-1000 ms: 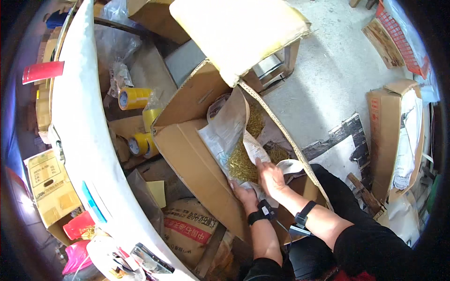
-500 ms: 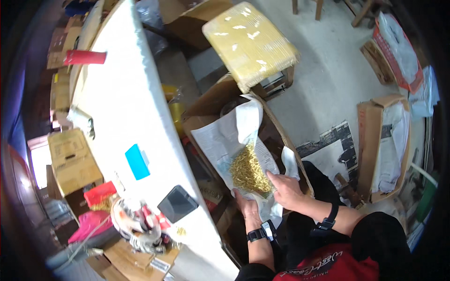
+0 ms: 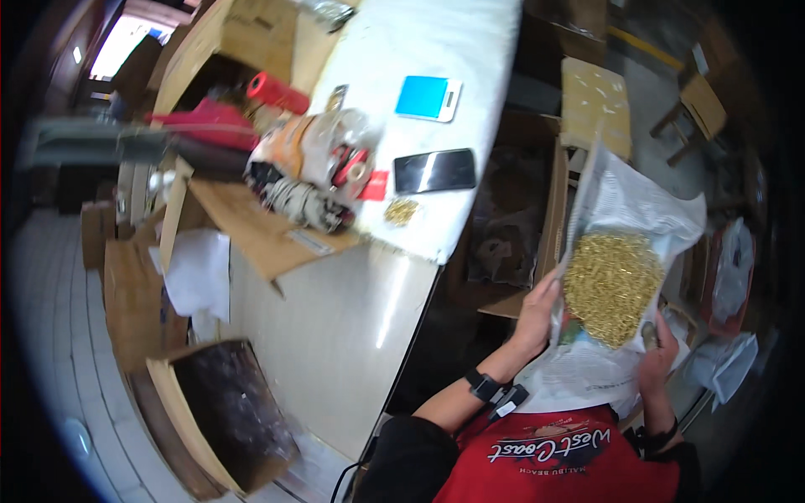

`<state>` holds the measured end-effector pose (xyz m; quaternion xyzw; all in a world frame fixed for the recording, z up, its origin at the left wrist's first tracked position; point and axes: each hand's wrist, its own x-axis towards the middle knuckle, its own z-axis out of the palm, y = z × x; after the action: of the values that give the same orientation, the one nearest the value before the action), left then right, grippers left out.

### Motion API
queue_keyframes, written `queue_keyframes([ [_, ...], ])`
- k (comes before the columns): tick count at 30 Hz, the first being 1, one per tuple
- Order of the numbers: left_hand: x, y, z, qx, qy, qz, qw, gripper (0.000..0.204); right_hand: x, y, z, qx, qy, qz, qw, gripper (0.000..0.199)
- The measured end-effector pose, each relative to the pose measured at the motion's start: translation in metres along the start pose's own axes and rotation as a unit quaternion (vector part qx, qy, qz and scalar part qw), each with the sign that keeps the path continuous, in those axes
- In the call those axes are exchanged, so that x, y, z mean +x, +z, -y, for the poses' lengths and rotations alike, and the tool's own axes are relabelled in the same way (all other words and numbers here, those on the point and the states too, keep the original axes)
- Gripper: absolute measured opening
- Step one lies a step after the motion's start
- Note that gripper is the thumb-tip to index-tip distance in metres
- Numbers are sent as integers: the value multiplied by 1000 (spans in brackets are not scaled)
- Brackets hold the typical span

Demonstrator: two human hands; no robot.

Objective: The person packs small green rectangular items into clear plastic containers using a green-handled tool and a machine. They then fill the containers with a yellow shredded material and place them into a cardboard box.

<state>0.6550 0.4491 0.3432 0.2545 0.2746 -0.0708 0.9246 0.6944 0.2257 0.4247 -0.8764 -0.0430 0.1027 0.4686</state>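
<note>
Well, on the left a dark phone (image 3: 434, 171) lay on the white tabletop (image 3: 470, 42). Farther right, the left hand (image 3: 537, 317) was clamped on the left side of the white paper sheet (image 3: 641, 201). Between the two separated hands, the heap of gold-coloured bits (image 3: 610, 287) rested on that sheet; the right hand (image 3: 660, 345) gripped the sheet's right side.

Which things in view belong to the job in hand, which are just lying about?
Job in hand:
paper, held by left hand and right hand
gold-coloured pieces heaped on it

Lying about, apparently:
black phone on the white table
small gold-coloured heap beside it, possibly related
red cylinder
yellow pad
</note>
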Motion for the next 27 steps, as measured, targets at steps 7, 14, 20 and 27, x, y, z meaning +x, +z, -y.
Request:
queue_keyframes([
  [7, -119, -18, -58, -42, 142, -32, 988, 38, -60, 8, 92, -98, -186, 63, 976, 31],
  [14, -345, -134, -84, -79, 371, -132, 916, 35, -135, 133, 201, 78, -488, 305, 814, 33],
  [20, -482, -199, -72, -105, 461, -374, 798, 36, -197, 286, 213, 136, -265, 542, 786, 29],
  [27, -535, -230, -141, 6, 426, -461, 778, 35, -221, 425, 218, 263, 49, 605, 750, 27],
])
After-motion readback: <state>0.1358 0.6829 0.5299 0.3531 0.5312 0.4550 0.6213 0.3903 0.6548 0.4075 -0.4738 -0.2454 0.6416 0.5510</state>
